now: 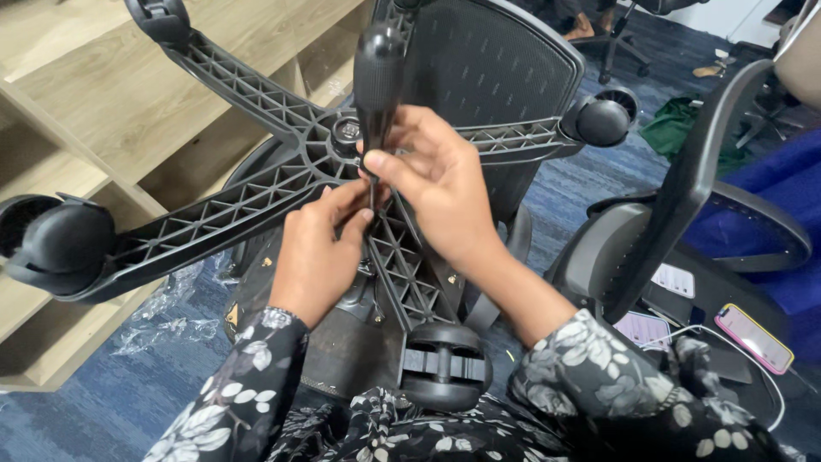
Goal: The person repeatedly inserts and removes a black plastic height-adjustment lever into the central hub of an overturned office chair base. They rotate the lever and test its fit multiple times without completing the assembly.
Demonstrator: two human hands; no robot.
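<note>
Nearest caster (445, 366) faces camera; both hands, left hand (318, 257) and right hand (436, 175), pinch shut on screwdriver (376, 81) at rigid, heavy chair base (256, 201); hold base by ribbed spokes.

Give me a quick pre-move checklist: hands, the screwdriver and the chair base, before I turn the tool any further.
1. Right hand grips the screwdriver low on its black handle: ok.
2. Left hand pinches the shaft near the tip to steady it: ok.
3. Tip seated in a fastener: cannot tell, fingers hide it.
4. Star-shaped chair base lies upturned, casters in the air, spokes clear of the hands: ok.
5. Near caster sits close to the lap, not touching either hand: ok.
6. Phone with its cable rests on the other chair to the right, away from the work: ok.
</note>
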